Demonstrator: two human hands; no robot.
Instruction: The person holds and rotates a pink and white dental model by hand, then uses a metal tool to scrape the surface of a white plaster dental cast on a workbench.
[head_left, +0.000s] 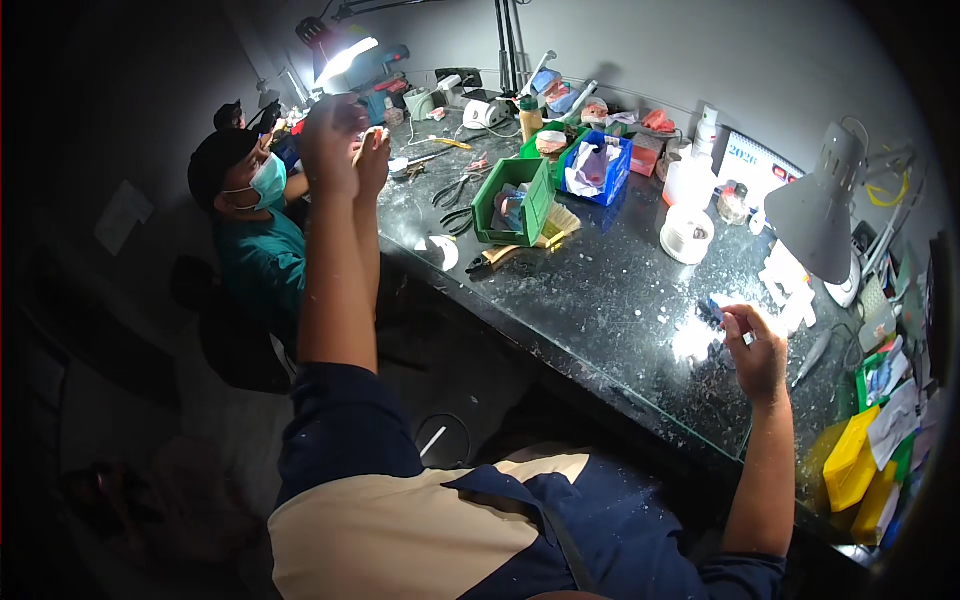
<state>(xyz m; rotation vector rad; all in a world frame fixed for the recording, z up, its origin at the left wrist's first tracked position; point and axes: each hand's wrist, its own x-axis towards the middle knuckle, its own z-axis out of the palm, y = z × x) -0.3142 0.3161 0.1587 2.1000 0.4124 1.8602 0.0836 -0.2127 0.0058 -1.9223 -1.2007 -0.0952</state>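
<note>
My left arm stretches far forward past a co-worker, and my left hand (333,145) is raised near the lit lamp, smeared by motion. A second hand (373,160) shows close beside it; whose it is I cannot tell. Whether my left hand holds anything is hidden in the blur. Over the right part of the dark bench, my right hand (757,345) pinches a small bluish piece (716,308) between thumb and fingers. A bright patch of light lies on the bench top just below that piece.
The co-worker (250,220), in teal with a mask and cap, sits at left. Green bin (515,200), blue bin (598,168), pliers (455,190), brush (558,225) and white round container (687,235) stand or lie on the bench (600,290). A grey lamp (818,205) overhangs the right; yellow bins (852,460) sit beyond my right forearm.
</note>
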